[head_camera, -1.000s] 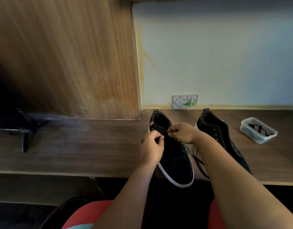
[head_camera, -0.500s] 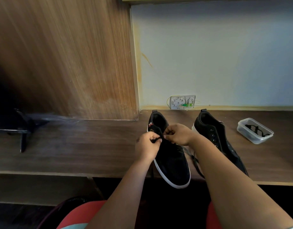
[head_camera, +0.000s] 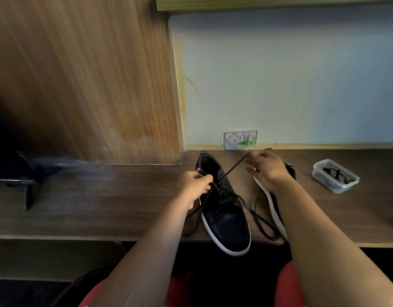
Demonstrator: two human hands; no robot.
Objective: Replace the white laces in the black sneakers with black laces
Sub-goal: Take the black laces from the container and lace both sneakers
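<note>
Nearest the bottom edge of the frame, our two forearms rise toward the middle, and just beyond them the toe of the left sneaker [head_camera: 224,218] hangs over the front lip of the table [head_camera: 102,207]. Its long axis runs from that toe, lower centre, up and slightly left to the heel. Slack black lace [head_camera: 261,222] loops on the wood between this shoe and the second sneaker [head_camera: 274,209], which lies right of it, mostly behind our right forearm.

At mid-frame our left hand [head_camera: 194,185] pinches the lace at the top eyelets, fingers curled on it. From that pinch a taut run of lace climbs up and right to our right hand [head_camera: 265,168], the farther one. That hand is blurred, so we cannot tell whether it clamps the end or has let go.

We judge the coming pull depends on this diagonal: the free end lies up-right of the eyelets, across the shoe's axis.

Farther right sits a clear plastic tub [head_camera: 335,175] with dark laces inside; behind everything, a wall socket [head_camera: 240,139].
</note>
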